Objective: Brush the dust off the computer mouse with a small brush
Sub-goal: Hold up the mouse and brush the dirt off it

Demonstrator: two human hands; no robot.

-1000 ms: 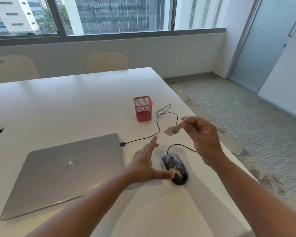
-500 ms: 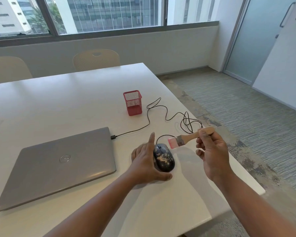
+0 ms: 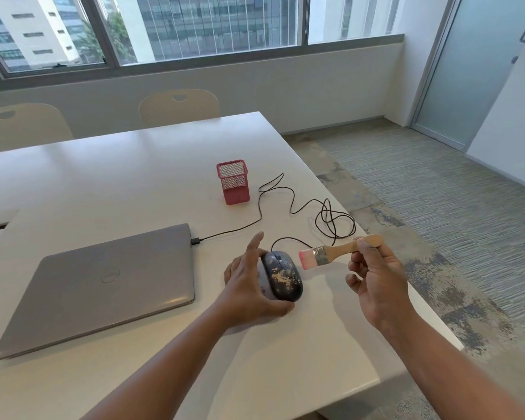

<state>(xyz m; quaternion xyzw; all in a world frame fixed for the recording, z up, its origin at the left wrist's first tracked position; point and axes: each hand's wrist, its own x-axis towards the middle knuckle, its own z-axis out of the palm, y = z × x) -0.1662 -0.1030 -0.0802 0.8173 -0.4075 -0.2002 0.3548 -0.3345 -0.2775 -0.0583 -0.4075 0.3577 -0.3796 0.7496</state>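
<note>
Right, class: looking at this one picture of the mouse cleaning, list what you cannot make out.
Head view only:
- Left side of the mouse: hidden by the left hand.
- Inside of the red mesh cup: too small to tell.
- Brush handle middle: covered by right hand fingers.
- Laptop ports: facing away.

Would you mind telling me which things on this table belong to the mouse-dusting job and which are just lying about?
Part of the job:
- mouse, speckled with dust, steadied by the left hand
- brush, held by its wooden handle in the right hand, bristles beside the mouse

Just lying about:
- closed laptop
- red mesh pen holder
- two chairs behind the table
</note>
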